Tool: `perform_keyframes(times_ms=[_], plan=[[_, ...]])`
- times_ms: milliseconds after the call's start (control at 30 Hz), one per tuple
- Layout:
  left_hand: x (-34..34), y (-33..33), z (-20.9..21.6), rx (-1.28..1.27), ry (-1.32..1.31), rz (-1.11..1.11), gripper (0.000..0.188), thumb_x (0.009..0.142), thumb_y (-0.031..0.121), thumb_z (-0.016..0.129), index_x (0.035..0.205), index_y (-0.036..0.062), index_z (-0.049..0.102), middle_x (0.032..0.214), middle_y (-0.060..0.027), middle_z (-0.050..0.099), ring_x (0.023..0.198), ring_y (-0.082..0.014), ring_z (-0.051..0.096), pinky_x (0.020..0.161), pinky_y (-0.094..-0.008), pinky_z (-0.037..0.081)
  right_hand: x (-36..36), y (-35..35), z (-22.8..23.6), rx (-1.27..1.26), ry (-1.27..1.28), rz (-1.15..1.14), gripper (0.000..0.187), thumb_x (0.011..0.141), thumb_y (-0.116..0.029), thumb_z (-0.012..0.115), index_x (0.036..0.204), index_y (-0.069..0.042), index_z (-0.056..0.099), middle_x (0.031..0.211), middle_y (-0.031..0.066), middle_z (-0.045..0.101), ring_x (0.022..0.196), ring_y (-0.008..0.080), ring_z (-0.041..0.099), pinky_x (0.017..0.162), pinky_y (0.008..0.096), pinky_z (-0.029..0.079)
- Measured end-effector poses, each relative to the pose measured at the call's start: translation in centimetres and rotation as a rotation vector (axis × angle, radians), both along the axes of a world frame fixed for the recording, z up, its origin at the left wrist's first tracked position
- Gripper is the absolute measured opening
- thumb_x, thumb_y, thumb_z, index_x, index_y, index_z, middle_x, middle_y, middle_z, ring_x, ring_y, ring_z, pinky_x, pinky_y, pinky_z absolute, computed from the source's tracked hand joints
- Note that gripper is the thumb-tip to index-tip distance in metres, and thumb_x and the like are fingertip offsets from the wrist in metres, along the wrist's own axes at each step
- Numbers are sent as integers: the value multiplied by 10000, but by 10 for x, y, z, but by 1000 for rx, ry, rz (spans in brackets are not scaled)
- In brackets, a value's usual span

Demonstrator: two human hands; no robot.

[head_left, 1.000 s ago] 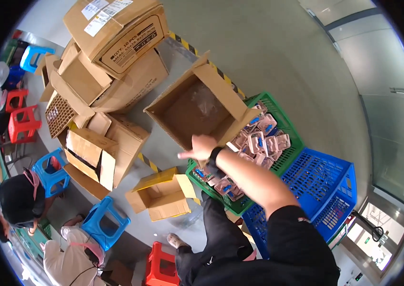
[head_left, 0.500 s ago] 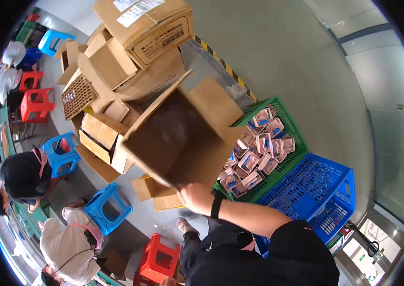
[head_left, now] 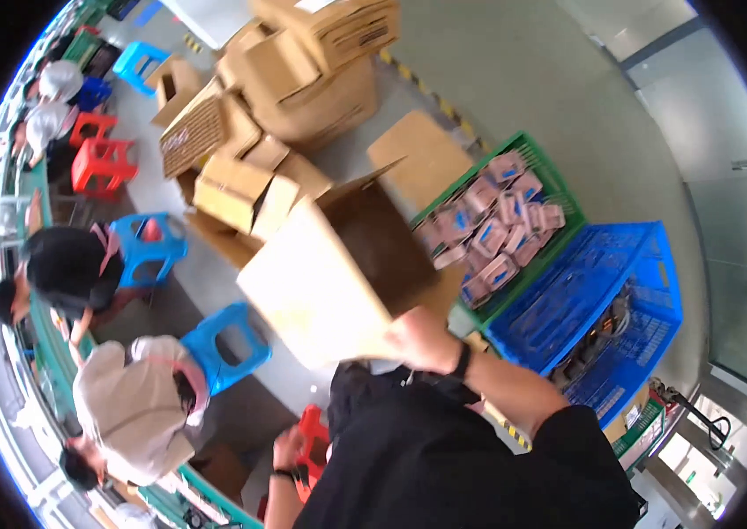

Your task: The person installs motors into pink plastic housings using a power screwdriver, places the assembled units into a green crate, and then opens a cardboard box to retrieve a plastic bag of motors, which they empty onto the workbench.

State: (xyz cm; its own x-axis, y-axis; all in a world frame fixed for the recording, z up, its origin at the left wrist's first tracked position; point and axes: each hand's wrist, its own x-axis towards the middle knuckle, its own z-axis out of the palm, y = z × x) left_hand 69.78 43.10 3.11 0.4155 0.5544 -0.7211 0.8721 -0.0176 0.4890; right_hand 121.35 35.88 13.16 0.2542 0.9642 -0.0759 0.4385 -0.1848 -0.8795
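Right hand [head_left: 426, 340] holding open carton [head_left: 321, 282], inside shadowed, left hand [head_left: 286, 449] near part-hidden red stool [head_left: 313, 430], cannot tell its grip

The right hand [head_left: 424, 340] has tipped the open cardboard box [head_left: 321, 278] sideways, so its pale outside now shows; the left hand [head_left: 288, 449] has come fully into view beside a red plastic stool [head_left: 313, 441].

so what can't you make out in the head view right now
All in the head view:
Floor of the held cardboard box: largely hidden by its pale near wall and shadow.
Right hand's exact grip: blurred.
Whether the left hand touches the red stool: they overlap, with blur.
Anything under the top pink packs in the green crate: covered by them.
Top of the large carton: cut off by the upper edge.
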Motion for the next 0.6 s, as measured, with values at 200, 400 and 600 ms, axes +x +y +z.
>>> perform_keyframes(times_ms=[200, 400, 600], plan=[[-59, 134, -63, -335, -123, 765, 152, 909, 232, 601, 843, 106, 548, 708, -34, 585, 607, -168, 582, 492, -304, 461, -75, -108, 98, -201, -339, -570, 250, 891, -211, 604, 884, 31, 661, 765, 239, 631, 697, 390, 637, 601, 403, 483], [-127, 212, -147, -403, -132, 264, 285, 945, 372, 550, 858, 100, 561, 728, -20, 615, 613, -133, 590, 475, -245, 440, -188, -204, 239, -178, -854, -1120, 195, 883, -121, 637, 970, 53, 639, 849, 181, 681, 745, 282, 654, 692, 324, 486], [-48, 151, -124, -531, -38, 330, 289, 950, 380, 523, 860, 110, 568, 709, -8, 611, 581, -123, 581, 427, -235, 395, -288, -301, 294, -246, -1033, -1655, 215, 903, -132, 631, 1036, 37, 643, 916, 96, 705, 819, 128, 631, 736, 291, 491]])
